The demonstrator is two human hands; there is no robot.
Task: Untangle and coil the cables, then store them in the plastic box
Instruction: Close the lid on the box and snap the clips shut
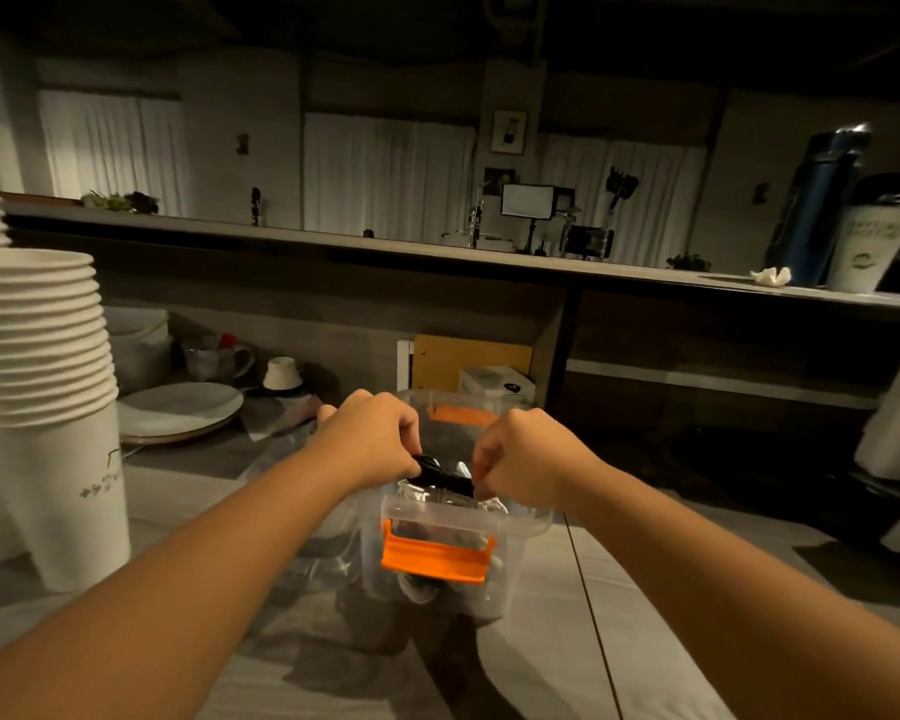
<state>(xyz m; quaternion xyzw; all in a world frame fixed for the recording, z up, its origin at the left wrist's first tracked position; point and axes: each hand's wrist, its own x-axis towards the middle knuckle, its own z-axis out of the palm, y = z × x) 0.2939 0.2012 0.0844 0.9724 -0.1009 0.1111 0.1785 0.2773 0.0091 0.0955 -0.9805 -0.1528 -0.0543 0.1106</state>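
A clear plastic box (520, 517) with orange latches stands on the table in front of me, its near latch (437, 558) hanging open. Both my hands hover over its open top. My left hand (370, 439) and my right hand (515, 454) each pinch an end of a coiled black cable (445, 478), holding it just above the box's opening. Pale cables (437, 498) lie inside the box beneath it. My fingertips are partly hidden behind my knuckles.
A tall stack of white paper cups (42, 387) stands at the left. Plates (178, 410) and mugs (214, 358) sit behind it. A thin dark cable (591, 610) runs across the table at the right. A dark object (801, 485) lies at the far right.
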